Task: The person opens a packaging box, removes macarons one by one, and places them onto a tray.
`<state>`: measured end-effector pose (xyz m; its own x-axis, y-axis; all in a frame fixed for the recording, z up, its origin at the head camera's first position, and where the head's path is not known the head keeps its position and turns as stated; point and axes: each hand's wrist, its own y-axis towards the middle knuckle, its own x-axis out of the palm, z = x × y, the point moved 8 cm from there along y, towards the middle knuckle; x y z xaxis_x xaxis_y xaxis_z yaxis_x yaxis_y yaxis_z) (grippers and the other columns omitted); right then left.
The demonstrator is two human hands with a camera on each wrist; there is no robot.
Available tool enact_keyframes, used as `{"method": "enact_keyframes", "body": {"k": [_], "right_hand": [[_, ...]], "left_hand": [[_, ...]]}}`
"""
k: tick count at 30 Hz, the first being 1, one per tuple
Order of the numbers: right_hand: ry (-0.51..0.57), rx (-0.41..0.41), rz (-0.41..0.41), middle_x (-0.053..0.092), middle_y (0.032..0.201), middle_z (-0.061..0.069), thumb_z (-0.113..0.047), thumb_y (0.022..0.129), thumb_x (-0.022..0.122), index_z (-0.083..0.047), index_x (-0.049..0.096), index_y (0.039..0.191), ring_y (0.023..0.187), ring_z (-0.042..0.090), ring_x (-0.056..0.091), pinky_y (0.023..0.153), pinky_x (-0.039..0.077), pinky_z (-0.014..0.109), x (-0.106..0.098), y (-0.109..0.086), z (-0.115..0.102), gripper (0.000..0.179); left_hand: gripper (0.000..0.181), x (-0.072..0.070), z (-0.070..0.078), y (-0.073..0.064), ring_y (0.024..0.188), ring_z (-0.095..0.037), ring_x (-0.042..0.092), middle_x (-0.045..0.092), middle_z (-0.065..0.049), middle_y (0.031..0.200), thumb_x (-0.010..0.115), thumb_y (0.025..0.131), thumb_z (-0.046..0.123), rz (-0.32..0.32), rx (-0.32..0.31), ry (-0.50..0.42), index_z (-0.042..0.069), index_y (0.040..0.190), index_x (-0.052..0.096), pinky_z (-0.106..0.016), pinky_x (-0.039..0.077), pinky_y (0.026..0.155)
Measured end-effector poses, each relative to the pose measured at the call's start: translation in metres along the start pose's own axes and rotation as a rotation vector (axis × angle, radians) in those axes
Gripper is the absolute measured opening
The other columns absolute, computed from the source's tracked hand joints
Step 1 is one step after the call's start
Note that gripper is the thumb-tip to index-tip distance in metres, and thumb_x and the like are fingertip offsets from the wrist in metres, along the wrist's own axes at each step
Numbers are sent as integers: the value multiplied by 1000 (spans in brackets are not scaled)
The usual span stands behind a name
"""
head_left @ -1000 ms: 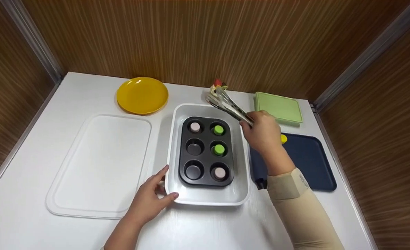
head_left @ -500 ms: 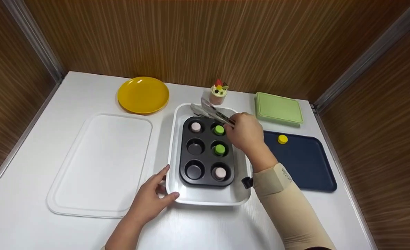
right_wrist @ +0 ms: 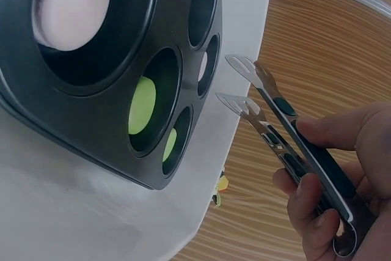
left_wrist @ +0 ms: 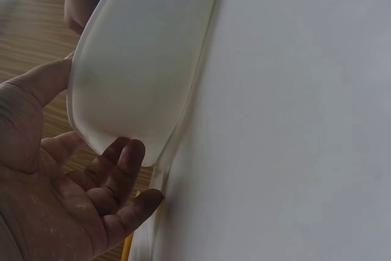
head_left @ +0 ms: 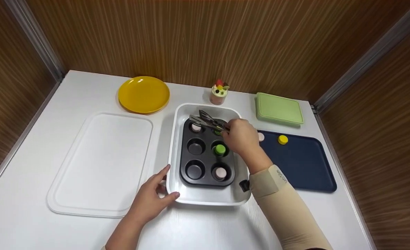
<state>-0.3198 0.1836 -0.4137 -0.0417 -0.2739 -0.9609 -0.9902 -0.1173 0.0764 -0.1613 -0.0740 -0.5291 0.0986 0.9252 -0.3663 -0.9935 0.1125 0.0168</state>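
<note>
My right hand (head_left: 242,137) grips metal tongs (head_left: 208,122) above the far end of a dark muffin tin (head_left: 207,156). The tongs' tips are spread apart over the far-left cup, which holds a pink piece (head_left: 196,128); in the right wrist view nothing sits between the tips of the tongs (right_wrist: 287,120). Another pink piece (head_left: 220,173) lies in the near-right cup, a green piece (head_left: 220,149) in the middle-right one. A second green piece is partly covered by the tongs. Fingers spread, my left hand (head_left: 151,199) touches the near-left corner of the white tub (head_left: 208,202) around the tin.
At right lies a navy tray (head_left: 305,166) with a yellow piece (head_left: 283,139) and a pink disc (head_left: 261,136). Behind it is a green lidded box (head_left: 279,108). A dessert cup (head_left: 218,94) and yellow plate (head_left: 144,95) stand at the back; a white lid (head_left: 104,163) lies left.
My right hand has swung the tongs left and down, from near the dessert cup to the tin's far-left cup. The left hand has stayed at the tub's corner.
</note>
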Motion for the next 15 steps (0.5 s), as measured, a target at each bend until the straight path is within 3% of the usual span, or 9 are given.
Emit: {"method": "enact_keyframes", "body": {"k": [9,15], "right_hand": [[-30,-2,-22,60,69,5,-18,91,70,-15,57,65,63,26,54,58,44,46,6,-2,0,29],[-51,-7,-20,64,72,7,-19,90,73,-16,55,62,65,28,60,59,50,52,9,-4,0,33]], "left_hand": [[87,1,0,0,90,-13,65,68,-12,126,91,84,18,-1,-21,11,11,159,49,-40,55,83],[87,1,0,0,91,-15,68,68,-13,125,91,84,15,-6,-14,0,9,159,48,-41,57,84]]}}
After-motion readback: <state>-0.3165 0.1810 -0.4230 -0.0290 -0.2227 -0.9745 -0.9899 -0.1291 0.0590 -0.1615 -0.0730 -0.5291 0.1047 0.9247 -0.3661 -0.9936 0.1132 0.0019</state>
